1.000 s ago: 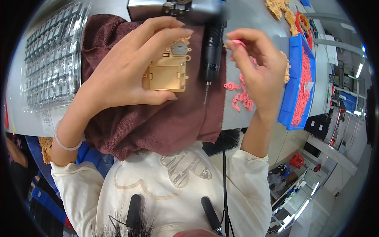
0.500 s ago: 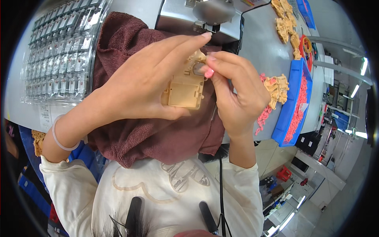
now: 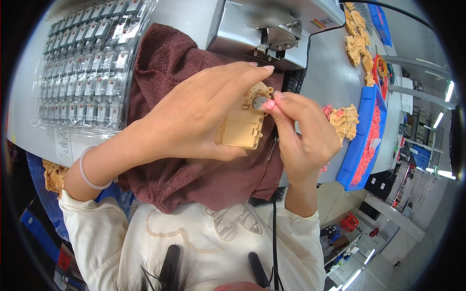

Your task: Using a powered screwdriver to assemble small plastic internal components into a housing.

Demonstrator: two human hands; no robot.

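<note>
Carefully, I'm watching both hands meet over the brown towel (image 3: 194, 179) on the table (image 3: 326, 72). The left hand (image 3: 194, 114) is cradling the yellow plastic housing (image 3: 240, 132) from its left side, the thumb curving along the near edge and the fingers arching over the far end. The right hand (image 3: 308, 128) is pinching a small pink part (image 3: 268, 105) between thumb and fingertips at the housing's right edge, just beside the grey round disc (image 3: 259, 102) set in it. From where I'm sitting, the fingertips are hiding the contact, so I can't tell whether the pink part is touching the housing or stopping just short.

For good handling, I'd be steadying the housing with the left hand alone, leaving its right edge uncovered, and pinching the pink part by its outer end so that its inner end is showing. I'm judging it light and easily tipped, so I'd be lining it up before pressing, using gentle, even pressure and backing off if it's catching. Spare pink pieces are lying to the right, by more yellow housings (image 3: 344, 121) and the blue bin (image 3: 346, 169).
</note>
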